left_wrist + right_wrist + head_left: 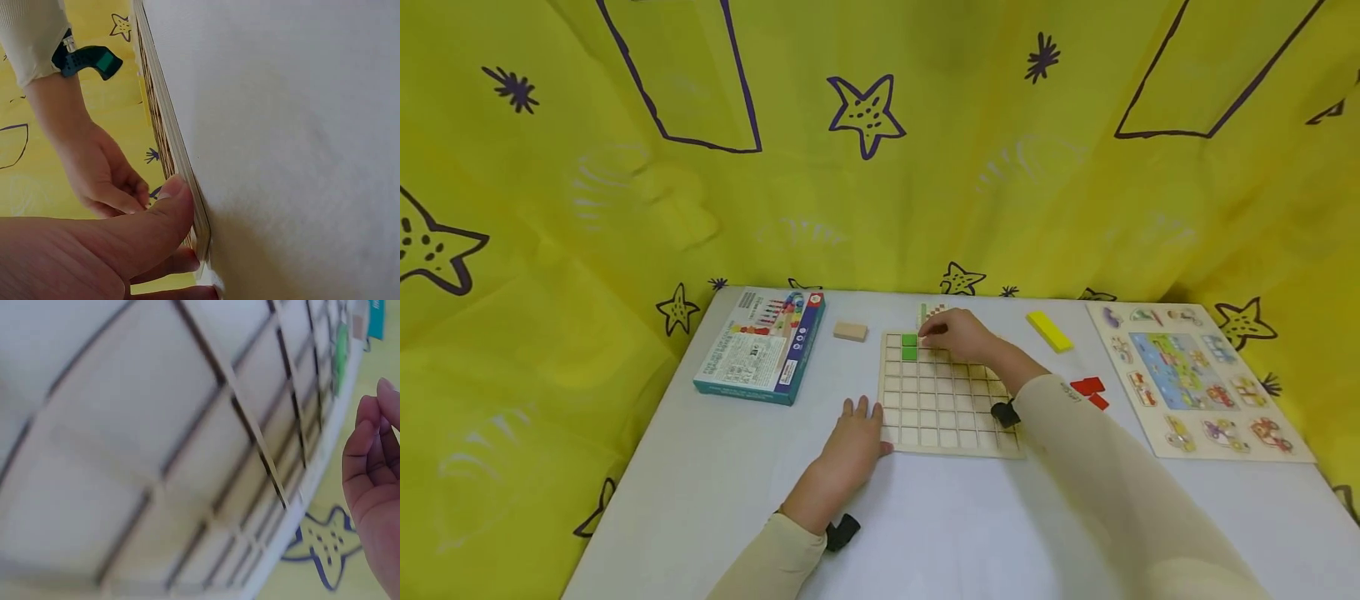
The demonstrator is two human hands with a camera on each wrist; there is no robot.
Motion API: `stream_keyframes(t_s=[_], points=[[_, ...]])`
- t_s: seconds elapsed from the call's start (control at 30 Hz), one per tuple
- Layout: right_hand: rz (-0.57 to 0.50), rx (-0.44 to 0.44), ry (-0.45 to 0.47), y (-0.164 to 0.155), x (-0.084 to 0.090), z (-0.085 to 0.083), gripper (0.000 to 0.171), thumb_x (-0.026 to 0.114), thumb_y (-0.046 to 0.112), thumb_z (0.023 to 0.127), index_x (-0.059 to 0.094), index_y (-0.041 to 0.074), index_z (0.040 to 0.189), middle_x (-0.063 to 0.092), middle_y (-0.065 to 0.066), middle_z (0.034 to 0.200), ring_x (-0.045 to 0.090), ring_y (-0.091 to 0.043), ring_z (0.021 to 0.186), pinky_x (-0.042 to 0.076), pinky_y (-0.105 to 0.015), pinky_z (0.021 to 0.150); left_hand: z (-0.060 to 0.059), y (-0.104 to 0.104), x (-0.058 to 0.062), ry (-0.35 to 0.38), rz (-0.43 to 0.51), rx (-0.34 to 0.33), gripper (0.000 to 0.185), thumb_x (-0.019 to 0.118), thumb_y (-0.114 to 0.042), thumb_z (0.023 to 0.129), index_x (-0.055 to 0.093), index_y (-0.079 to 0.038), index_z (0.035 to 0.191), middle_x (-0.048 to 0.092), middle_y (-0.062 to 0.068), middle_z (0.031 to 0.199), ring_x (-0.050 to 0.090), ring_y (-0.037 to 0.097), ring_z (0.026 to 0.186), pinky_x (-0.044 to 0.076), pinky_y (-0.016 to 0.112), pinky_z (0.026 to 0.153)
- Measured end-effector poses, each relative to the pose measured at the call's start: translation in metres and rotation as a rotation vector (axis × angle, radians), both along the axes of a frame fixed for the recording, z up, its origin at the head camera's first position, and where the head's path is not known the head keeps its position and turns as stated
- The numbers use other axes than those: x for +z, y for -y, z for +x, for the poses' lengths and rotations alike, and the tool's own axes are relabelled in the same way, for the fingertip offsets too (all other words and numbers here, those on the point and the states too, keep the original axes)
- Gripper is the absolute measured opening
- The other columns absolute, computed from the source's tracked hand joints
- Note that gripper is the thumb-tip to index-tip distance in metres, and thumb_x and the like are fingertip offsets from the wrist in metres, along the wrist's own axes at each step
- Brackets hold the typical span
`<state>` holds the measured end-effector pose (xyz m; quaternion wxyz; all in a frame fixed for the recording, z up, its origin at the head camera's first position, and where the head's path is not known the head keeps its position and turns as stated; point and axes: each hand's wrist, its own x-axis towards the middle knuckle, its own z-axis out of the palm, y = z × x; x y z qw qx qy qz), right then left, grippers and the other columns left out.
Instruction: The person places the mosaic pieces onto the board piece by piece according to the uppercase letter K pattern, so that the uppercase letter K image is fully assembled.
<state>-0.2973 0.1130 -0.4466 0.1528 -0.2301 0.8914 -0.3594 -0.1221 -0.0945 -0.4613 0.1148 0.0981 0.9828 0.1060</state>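
A wooden grid board point(940, 408) lies on the table with two green square tiles point(909, 347) in its far left cells. My left hand point(850, 446) rests at its near left corner, fingers fairly straight along the left side; in the left wrist view the thumb point(172, 200) touches the board's edge. Over the far left of the grid, beside the green tiles, my right hand point(962, 335) has its fingers bent. Its fingertips point(370, 409) come together near the thumb in the right wrist view; I cannot tell whether a small tile is between them.
A flat game box point(760, 346) and a plain wooden block point(850, 332) are left of the board. Partly behind my right hand is a patterned card point(931, 311). To the right lie a yellow block point(1049, 331), several red tiles point(1087, 386) and a picture puzzle point(1195, 379).
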Motion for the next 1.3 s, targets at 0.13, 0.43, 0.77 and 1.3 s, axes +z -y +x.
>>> stream_keyframes(t_s=[0.13, 0.43, 0.77, 1.3], points=[[-0.022, -0.035, 0.015, -0.020, 0.022, 0.004, 0.023, 0.065, 0.014, 0.100, 0.072, 0.002, 0.119, 0.068, -0.011, 0.115, 0.063, -0.025, 0.098, 0.054, -0.039, 0.081, -0.001, 0.001, 0.004, 0.005, 0.004, 0.005, 0.065, 0.070, -0.030, 0.094, 0.050, 0.008, 0.142, 0.043, 0.032, 0.148, 0.037, 0.051, 0.138, 0.041, 0.052, 0.109], [0.028, -0.099, -0.047, -0.080, 0.038, 0.012, 0.023, 0.069, 0.013, 0.097, 0.073, 0.000, 0.115, 0.071, -0.010, 0.107, 0.060, -0.026, 0.092, 0.051, -0.038, 0.080, -0.005, 0.007, 0.002, -0.016, -0.032, -0.015, 0.066, 0.070, -0.031, 0.094, 0.050, 0.010, 0.141, 0.044, 0.033, 0.146, 0.039, 0.052, 0.137, 0.040, 0.052, 0.110], [0.088, -0.125, 0.038, -0.127, 0.028, 0.037, 0.024, 0.069, 0.015, 0.097, 0.072, 0.000, 0.115, 0.070, -0.008, 0.104, 0.055, -0.026, 0.091, 0.049, -0.034, 0.078, -0.003, 0.011, 0.004, -0.009, 0.012, -0.005, 0.066, 0.069, -0.029, 0.094, 0.048, 0.012, 0.141, 0.042, 0.036, 0.147, 0.037, 0.055, 0.137, 0.039, 0.056, 0.109], [0.155, -0.053, 0.090, -0.158, 0.000, 0.073, 0.029, 0.079, 0.014, 0.088, 0.072, 0.000, 0.112, 0.069, -0.004, 0.097, 0.056, -0.021, 0.085, 0.050, -0.034, 0.076, 0.002, 0.002, 0.001, -0.003, 0.044, -0.033, 0.065, 0.070, -0.027, 0.094, 0.048, 0.013, 0.141, 0.041, 0.037, 0.146, 0.037, 0.056, 0.136, 0.039, 0.056, 0.109]])
